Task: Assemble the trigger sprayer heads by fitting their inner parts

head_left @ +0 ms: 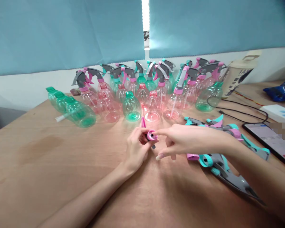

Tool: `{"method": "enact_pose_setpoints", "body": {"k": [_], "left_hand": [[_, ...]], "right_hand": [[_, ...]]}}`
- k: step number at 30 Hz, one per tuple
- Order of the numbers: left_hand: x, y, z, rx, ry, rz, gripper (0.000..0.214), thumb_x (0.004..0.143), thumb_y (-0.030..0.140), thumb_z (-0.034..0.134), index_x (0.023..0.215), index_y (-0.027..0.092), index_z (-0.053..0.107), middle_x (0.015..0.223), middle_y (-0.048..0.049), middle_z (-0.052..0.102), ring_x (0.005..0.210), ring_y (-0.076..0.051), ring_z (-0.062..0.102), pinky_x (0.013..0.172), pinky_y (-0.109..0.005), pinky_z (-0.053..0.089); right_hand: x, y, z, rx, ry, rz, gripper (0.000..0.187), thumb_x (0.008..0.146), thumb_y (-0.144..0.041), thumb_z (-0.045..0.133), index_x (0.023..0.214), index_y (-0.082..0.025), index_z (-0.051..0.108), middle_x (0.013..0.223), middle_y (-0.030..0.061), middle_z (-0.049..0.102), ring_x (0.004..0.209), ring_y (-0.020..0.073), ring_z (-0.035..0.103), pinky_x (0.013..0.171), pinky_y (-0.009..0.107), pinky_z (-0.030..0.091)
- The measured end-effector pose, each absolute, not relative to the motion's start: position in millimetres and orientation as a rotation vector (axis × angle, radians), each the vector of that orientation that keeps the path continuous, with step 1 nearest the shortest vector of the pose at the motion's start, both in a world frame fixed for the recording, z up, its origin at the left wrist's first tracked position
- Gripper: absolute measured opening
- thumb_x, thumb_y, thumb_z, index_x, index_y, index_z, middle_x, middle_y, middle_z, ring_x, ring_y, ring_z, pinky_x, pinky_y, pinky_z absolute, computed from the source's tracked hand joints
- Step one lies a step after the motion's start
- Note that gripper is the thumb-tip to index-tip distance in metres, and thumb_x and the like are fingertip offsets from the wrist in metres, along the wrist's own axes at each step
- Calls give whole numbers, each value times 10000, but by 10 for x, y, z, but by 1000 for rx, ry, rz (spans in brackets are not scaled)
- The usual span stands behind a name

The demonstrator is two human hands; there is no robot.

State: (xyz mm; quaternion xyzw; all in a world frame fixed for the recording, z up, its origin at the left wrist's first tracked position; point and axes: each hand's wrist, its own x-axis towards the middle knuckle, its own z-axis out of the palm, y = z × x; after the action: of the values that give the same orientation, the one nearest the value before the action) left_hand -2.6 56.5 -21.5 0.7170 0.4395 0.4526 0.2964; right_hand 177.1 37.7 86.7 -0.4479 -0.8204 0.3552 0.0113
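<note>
Resting in the bent fingers of the left hand (136, 148) is one spray head (153, 136). The left fingers are closed around it. Its pink cap (151, 137) is turned up, so the hole shows. A pink lever (143, 122) sticks out on the far side of the left fingers, and a bit of gray pokes out on the near side, so the head seems to run from far to near. The left hand is closer, since it has the head. The right hand (180, 139) reaches in from the right. Its pointing finger is stretched out to the cap, with the thumb spread well away, and it holds nothing. I cannot tell if the fingertip goes into the hole.

Just past the fingers stand a green bottle (131, 109) and a pink bottle (153, 109), with many more behind. To the right of the right fingers, more heads (217, 163) lie in a pile on the counter (49, 183). Farther right is a phone (268, 141).
</note>
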Motion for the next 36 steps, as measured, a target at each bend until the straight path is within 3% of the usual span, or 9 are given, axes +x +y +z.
{"method": "enact_pose_setpoints", "body": {"k": [5, 15, 25, 31, 36], "left_hand": [[-35, 575, -222, 1872, 1137, 1199, 235, 729, 284, 741, 925, 197, 643, 836, -10, 603, 628, -109, 542, 540, -217, 462], [-52, 594, -207, 1895, 1134, 1157, 182, 736, 187, 699, 914, 199, 663, 833, -7, 646, 620, -109, 553, 509, -204, 433], [-30, 579, -180, 1878, 1137, 1104, 217, 703, 205, 747, 904, 198, 667, 780, 13, 634, 591, -100, 524, 502, -202, 407], [-21, 557, -164, 1927, 1151, 1082, 197, 713, 157, 708, 903, 182, 663, 755, 19, 611, 604, -99, 513, 526, -198, 406], [-11, 552, -130, 1948, 1134, 1045, 190, 711, 111, 670, 890, 173, 657, 758, 21, 615, 634, -103, 525, 555, -197, 409]], "right_hand": [[1837, 455, 885, -1447, -2464, 1303, 436, 775, -539, 585, 1109, -259, 615, 723, 5, 687, 568, 155, 590, 468, 227, 371], [1919, 618, 813, -1304, -2443, 1379, 404, 829, -458, 563, 1188, -275, 564, 777, -4, 683, 700, 156, 623, 591, 224, 429], [1857, 556, 807, -1399, -2519, 1206, 338, 784, -418, 618, 1055, -265, 484, 738, -39, 595, 622, 138, 548, 507, 218, 365], [1812, 528, 805, -1427, -2526, 1166, 317, 799, -385, 606, 1052, -260, 461, 763, -44, 586, 629, 131, 538, 526, 220, 372], [1780, 511, 768, -1436, -2584, 1011, 207, 811, -368, 584, 934, -238, 478, 752, -34, 559, 610, 122, 514, 518, 221, 350]]}}
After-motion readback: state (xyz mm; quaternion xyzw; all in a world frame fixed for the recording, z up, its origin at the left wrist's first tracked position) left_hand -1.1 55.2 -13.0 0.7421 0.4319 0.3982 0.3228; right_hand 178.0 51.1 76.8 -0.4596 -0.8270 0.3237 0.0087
